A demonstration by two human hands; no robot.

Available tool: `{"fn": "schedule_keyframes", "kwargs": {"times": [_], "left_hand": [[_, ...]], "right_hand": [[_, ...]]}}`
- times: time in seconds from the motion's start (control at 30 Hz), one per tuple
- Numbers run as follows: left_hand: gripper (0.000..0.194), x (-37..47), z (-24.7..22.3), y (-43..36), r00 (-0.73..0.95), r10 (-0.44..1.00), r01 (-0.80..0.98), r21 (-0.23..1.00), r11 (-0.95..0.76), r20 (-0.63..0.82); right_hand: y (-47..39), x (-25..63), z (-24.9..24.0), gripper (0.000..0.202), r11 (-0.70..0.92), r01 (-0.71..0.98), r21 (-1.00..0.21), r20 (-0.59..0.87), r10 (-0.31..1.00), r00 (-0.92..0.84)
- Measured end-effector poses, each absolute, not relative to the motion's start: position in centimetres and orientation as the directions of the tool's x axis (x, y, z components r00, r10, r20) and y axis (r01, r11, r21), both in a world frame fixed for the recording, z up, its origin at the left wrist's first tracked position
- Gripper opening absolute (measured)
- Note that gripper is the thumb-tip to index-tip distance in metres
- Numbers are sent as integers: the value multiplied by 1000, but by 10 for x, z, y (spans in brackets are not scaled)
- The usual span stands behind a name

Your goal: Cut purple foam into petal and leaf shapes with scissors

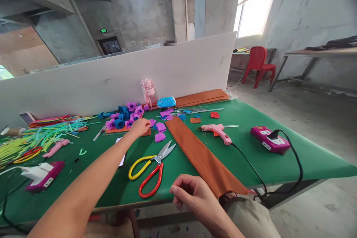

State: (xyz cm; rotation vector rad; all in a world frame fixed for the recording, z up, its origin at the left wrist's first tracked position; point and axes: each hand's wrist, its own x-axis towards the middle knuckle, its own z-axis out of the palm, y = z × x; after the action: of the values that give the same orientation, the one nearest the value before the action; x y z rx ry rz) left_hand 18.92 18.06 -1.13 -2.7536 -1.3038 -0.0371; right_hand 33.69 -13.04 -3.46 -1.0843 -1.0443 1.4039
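Note:
My left hand (141,128) reaches across the green table to the flowers. Its fingers are bent together beside a purple petal (152,122); whether they grip it is hidden. Just to its left lies a cluster of purple and dark blue flowers (119,123) on a brown sheet. More loose purple petals (160,137) lie to the right of that hand. My right hand (192,193) hovers at the front edge, fingers curled toward the thumb, and anything inside is hidden. Between the hands, large scissors (158,158) with one yellow and one red handle lie with blades apart.
A long brown strip (200,152) runs to the front edge. Right of it are a pink glue gun (219,131) and a purple power socket (270,139) with black cables. Leftward are pipe cleaners (55,130), another glue gun (56,147) and a second socket (46,176). A pink bottle (147,91) stands behind.

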Motion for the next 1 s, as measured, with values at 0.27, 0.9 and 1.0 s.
{"fn": "schedule_keyframes", "kwargs": {"times": [0.27, 0.9, 1.0], "left_hand": [[23, 193, -16, 148, 737, 668, 675, -55, -736, 102], [28, 345, 8, 176, 712, 697, 698, 20, -715, 86], [29, 356, -2, 179, 695, 716, 716, 21, -697, 68]], "right_hand": [[-129, 332, -39, 24, -84, -204, -975, -72, 995, -63], [-135, 341, -33, 20, -60, -256, -965, -59, 998, -12], [-136, 344, -34, 19, -70, -235, -970, -69, 998, -13]]}}
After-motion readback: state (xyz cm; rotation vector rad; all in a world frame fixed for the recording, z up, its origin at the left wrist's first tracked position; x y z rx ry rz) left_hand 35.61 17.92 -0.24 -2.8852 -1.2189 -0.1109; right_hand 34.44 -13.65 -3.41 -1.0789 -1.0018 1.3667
